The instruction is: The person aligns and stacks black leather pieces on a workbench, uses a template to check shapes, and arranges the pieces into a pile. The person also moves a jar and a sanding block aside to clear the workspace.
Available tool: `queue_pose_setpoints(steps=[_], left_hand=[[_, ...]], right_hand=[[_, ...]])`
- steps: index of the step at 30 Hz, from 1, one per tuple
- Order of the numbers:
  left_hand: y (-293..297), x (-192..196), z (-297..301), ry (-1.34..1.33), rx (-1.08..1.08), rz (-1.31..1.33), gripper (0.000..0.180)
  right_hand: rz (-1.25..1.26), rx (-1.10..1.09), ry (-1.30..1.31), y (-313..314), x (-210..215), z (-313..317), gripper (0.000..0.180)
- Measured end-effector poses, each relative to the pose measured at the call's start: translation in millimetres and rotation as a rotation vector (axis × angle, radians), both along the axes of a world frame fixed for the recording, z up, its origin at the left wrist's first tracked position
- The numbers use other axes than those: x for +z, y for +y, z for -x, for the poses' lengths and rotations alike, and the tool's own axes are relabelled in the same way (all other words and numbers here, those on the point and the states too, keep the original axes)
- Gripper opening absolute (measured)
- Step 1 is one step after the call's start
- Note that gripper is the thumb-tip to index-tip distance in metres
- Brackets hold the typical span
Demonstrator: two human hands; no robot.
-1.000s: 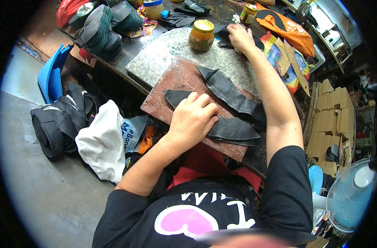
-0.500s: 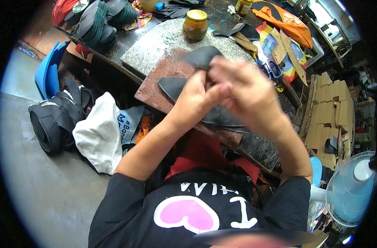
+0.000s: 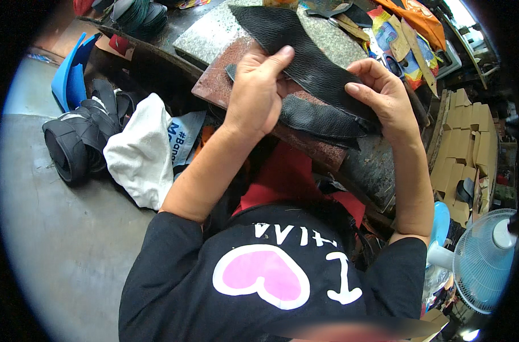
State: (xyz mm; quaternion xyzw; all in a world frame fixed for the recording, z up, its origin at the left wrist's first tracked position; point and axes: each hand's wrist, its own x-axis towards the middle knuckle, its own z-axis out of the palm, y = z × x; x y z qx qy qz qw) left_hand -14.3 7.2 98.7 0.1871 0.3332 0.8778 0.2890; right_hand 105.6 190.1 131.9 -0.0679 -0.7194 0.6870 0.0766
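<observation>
Holding black leather [image 3: 309, 61] — both hands [image 3: 255, 91] [image 3: 390, 98]

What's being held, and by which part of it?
A black leather-like piece: left grip at its near edge, right grip toward its right end.

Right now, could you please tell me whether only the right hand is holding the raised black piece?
No, the left hand also grips the raised black piece by its edge, while the right hand holds its right side.

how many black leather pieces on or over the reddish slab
2: the upper piece, held by the left hand and right hand, and the lower piece, lying on the reddish slab. More may be hidden underneath.
</observation>
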Motion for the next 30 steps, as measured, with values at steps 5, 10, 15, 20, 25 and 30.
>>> queue_pose_setpoints(steps=[5,10,15,20,25,30], left_hand=[[-21.1,-16.0,16.8,0.129,0.081,0.066,0.016],[-48.5,-20.7,26.2,0.447,0.323,0.507,0.032],[-52.8,-15.6,22.6,1.403,0.935,1.078,0.057],[-36.2,-13.5,3.1,1.483,0.520,0.767,0.027],[-25.3,-24.4,-0.3,1.527,0.339,0.833,0.016],[-25.8,-26.5,5.1,1.518,0.297,0.843,0.017]], right_hand=[[-0.129,-0.069,-0.048,6.9,-9.2,-12.0,0.021],[-0.336,-0.035,-0.125,-5.2,-8.1,-23.5,0.021],[-1.219,-0.186,-0.066,-40.0,-12.5,-20.9,0.039],[-1.343,-0.202,0.169,-28.0,3.5,-11.0,0.026],[-1.562,-0.363,0.170,47.6,-4.8,53.4,0.015],[-1.765,-0.333,0.034,127.9,-39.1,133.6,0.025]])
